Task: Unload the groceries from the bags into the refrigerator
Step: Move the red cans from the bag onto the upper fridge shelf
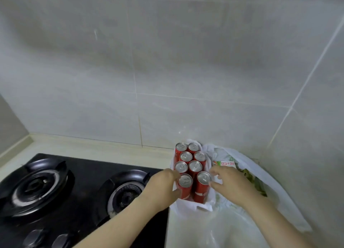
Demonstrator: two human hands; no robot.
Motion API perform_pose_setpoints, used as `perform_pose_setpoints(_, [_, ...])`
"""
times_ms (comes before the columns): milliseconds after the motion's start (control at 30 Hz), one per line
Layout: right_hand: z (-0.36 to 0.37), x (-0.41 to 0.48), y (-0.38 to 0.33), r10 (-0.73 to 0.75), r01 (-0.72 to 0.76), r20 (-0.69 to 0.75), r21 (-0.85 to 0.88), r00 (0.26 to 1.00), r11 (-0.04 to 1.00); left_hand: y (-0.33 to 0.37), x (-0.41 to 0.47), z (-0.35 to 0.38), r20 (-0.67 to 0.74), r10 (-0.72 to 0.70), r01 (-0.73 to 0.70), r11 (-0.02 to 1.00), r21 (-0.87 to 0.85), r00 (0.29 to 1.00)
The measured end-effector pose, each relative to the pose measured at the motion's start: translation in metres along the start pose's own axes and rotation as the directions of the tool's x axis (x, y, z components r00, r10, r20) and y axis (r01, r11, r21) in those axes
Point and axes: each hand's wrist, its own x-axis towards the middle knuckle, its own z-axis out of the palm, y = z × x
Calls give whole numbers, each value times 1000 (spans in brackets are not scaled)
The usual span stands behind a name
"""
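Nearest, two bare forearms reach in from the bottom edge toward a pack of cans (194, 166). The left hand (165, 184) holds the pack's left side, its fingers curled round the nearest left can. The right hand (230, 184) holds the right side, with its thumb at the rim of the nearest right can and its fingers curled behind it. The pack is eight red cans with silver tops, upright in two rows that run from near to far. It stands inside an open white plastic bag (186, 206) on the pale countertop (93, 145). Touching that bag on the left is a black gas stove (74, 192) with two burners. Just to the right lies a second bag (277, 177), thin and translucent, with leafy greens (255, 182) showing through it. A carton (224, 163) with red print sticks out beside the cans. Farthest back, grey wall tiles (186, 61) meet in a corner on the right.
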Motion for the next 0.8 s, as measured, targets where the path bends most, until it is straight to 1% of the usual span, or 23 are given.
perform_pose_setpoints(167, [19, 31, 17, 28, -29, 31, 13, 999, 999, -5, 28, 32, 31, -92, 91, 996, 9, 995])
perform_pose_setpoints(333, [41, 58, 30, 10, -11, 60, 5, 998, 1000, -9, 52, 57, 25, -192, 192, 981, 6, 981])
perform_pose_setpoints(600, [76, 79, 40, 37, -41, 88, 41, 995, 998, -20, 67, 82, 34, -265, 264, 964, 34, 964])
perform_pose_setpoints(800, [87, 84, 44, 67, -72, 67, 83, 996, 994, -18, 73, 97, -5, -341, 341, 940, -4, 940])
